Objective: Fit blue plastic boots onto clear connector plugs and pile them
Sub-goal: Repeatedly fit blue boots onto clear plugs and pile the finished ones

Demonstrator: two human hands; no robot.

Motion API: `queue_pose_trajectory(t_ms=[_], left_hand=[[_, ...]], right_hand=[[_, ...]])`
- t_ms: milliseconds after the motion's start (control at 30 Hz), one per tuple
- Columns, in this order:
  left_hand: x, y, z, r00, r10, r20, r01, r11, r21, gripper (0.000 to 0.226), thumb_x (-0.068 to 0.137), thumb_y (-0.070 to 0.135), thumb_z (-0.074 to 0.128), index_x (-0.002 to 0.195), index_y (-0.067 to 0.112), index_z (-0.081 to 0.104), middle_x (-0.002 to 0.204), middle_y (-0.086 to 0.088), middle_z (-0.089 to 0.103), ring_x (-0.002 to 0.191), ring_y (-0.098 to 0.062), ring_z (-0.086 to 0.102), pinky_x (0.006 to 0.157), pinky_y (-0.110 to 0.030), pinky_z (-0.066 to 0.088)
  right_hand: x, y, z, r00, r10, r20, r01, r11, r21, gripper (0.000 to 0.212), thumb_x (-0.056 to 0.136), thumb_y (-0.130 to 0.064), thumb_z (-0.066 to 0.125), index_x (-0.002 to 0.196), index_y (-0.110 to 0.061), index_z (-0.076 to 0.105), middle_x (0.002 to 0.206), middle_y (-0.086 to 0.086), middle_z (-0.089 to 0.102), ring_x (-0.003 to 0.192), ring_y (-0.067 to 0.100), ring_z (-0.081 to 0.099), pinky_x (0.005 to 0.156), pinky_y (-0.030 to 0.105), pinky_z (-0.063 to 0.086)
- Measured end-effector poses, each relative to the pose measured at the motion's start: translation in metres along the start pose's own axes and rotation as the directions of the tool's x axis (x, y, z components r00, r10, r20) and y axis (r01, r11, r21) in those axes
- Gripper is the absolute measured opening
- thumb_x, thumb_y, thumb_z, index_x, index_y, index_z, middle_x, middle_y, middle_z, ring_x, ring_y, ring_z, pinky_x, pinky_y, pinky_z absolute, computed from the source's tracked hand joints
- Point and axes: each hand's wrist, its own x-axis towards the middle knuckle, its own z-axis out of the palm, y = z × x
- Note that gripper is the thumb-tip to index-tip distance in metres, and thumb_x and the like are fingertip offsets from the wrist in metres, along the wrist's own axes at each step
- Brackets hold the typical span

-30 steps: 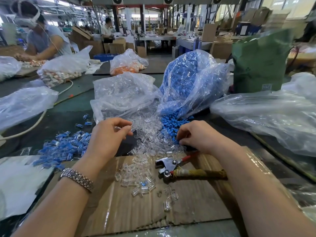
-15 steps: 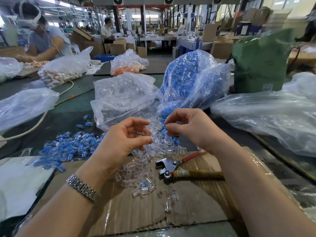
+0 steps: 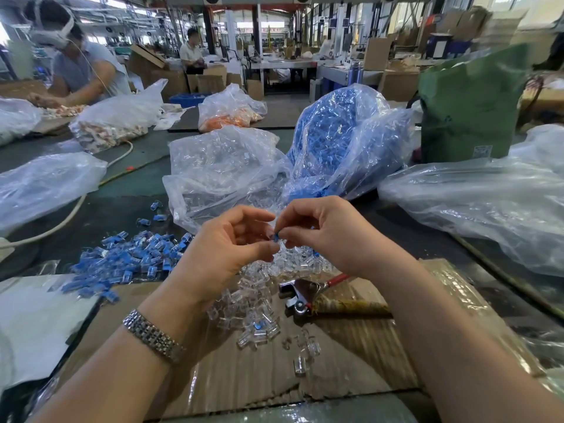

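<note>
Blue boot (image 3: 275, 237) pinched between both hands, pliers (image 3: 300, 293) beneath, bags behind

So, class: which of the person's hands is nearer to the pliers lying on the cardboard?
Right. The right hand is raised just behind and above the pliers, its wrist passing over the red handle. The left hand is off to their left, across the loose clear plugs.

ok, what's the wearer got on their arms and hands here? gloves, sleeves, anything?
No gloves or sleeves in view: both forearms are bare to the frame edge. The left hand side carries a silver metal link-bracelet watch band at the wrist. The right hand and its wrist show nothing worn; no rings visible.
</note>
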Motion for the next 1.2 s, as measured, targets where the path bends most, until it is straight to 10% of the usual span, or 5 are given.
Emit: queue_pose_trajectory(t_ms=[400, 567, 700, 1000, 1200], left_hand=[[0.0, 0.001, -0.001, 0.986, -0.166, 0.016, 0.163, 0.946, -0.279, 0.021, 0.069, -0.001, 0.074, 0.089, 0.001, 0.08, 0.098, -0.023, 0.076, 0.088, -0.028, 0.077, 0.075, -0.025, 0.061], [0.0, 0.002, -0.004, 0.982, -0.187, -0.024, 0.171, 0.937, -0.306, 0.02, 0.071, 0.0, 0.073, 0.09, -0.001, 0.079, 0.1, -0.025, 0.075, 0.089, -0.029, 0.076, 0.075, -0.025, 0.061], [0.001, 0.0, -0.007, 0.981, -0.189, -0.032, 0.169, 0.932, -0.32, 0.021, 0.072, 0.001, 0.074, 0.092, 0.002, 0.08, 0.1, -0.024, 0.075, 0.09, -0.029, 0.076, 0.075, -0.025, 0.061], [0.005, -0.005, -0.014, 0.979, -0.191, -0.076, 0.146, 0.904, -0.402, 0.025, 0.071, 0.003, 0.078, 0.096, 0.004, 0.08, 0.108, -0.024, 0.074, 0.095, -0.029, 0.075, 0.076, -0.026, 0.06], [0.001, 0.002, -0.008, 0.983, -0.155, -0.098, 0.111, 0.93, -0.351, 0.034, 0.06, 0.016, 0.086, 0.094, 0.012, 0.082, 0.109, -0.016, 0.076, 0.096, -0.021, 0.074, 0.081, -0.025, 0.06]], right_hand=[[-0.002, -0.007, -0.004, 0.999, -0.022, 0.039, 0.025, 0.997, -0.075, 0.013, 0.088, -0.018, 0.077, 0.095, -0.027, 0.071, 0.086, -0.01, 0.073, 0.083, 0.003, 0.068, 0.08, 0.022, 0.054], [-0.021, -0.017, -0.036, 0.838, 0.386, 0.385, -0.136, 0.832, -0.538, 0.056, 0.063, -0.05, 0.091, 0.106, -0.035, 0.058, 0.1, -0.016, 0.062, 0.091, 0.001, 0.059, 0.081, 0.026, 0.053], [-0.022, -0.021, -0.024, 0.748, 0.526, 0.403, -0.067, 0.666, -0.743, 0.063, 0.057, -0.057, 0.091, 0.101, -0.037, 0.052, 0.098, -0.016, 0.054, 0.095, 0.01, 0.056, 0.083, 0.035, 0.05], [-0.022, -0.02, -0.022, 0.855, 0.394, 0.338, -0.149, 0.81, -0.568, 0.029, 0.084, -0.043, 0.068, 0.081, -0.015, 0.068, 0.065, -0.007, 0.059, 0.056, 0.008, 0.05, 0.054, 0.033, 0.042], [-0.018, -0.024, -0.032, 0.913, 0.293, 0.283, -0.175, 0.91, -0.375, 0.033, 0.098, -0.034, 0.063, 0.083, -0.004, 0.061, 0.077, 0.013, 0.07, 0.068, 0.023, 0.069, 0.072, 0.038, 0.055]])
